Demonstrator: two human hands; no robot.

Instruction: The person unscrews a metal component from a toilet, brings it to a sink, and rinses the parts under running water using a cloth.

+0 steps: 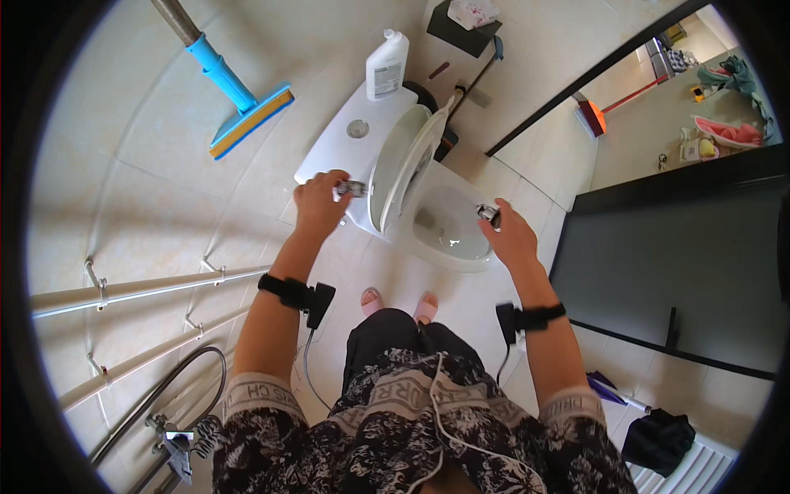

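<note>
The person stands beside the toilet, left hand (318, 206) by the near end of the tank (333, 148), right hand (515, 239) by the rim of the bowl (461, 264). Fingers on both hands curl around small shiny pieces (351, 189); whether gripped or just worn, I can't tell. To my eye the hands are poised either side of the raised lid (392, 156), and any left-hand move calls for clearing its edge. The bowl's open mouth gives the right more room; a white bottle (386, 70) stands at the tank's far end.
</note>
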